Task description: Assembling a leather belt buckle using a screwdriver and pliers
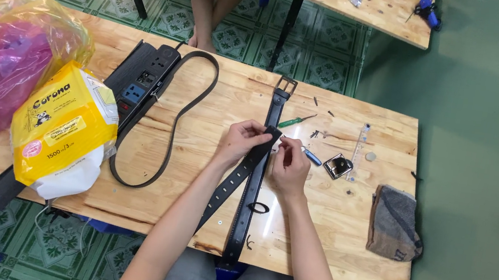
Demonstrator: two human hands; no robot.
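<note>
My left hand [241, 140] grips the end of a black belt strap with punched holes [232, 182], lifted over the wooden table [327, 235]. My right hand [289, 163] pinches something small at that strap end; what it is cannot be made out. Under them lies a second black belt [247, 205] with a metal buckle [285, 86] at its far end. A loose black belt loop [258, 207] rests on it.
A green-handled screwdriver [294, 121], a blue-handled tool [311, 156], a loose metal buckle [338, 166], a clear ruler [360, 148] and small screws lie to the right. A folded grey cloth [395, 223] sits far right. Left: a third belt [174, 123], power strip [140, 82], yellow package [62, 127], plastic bags [11, 54].
</note>
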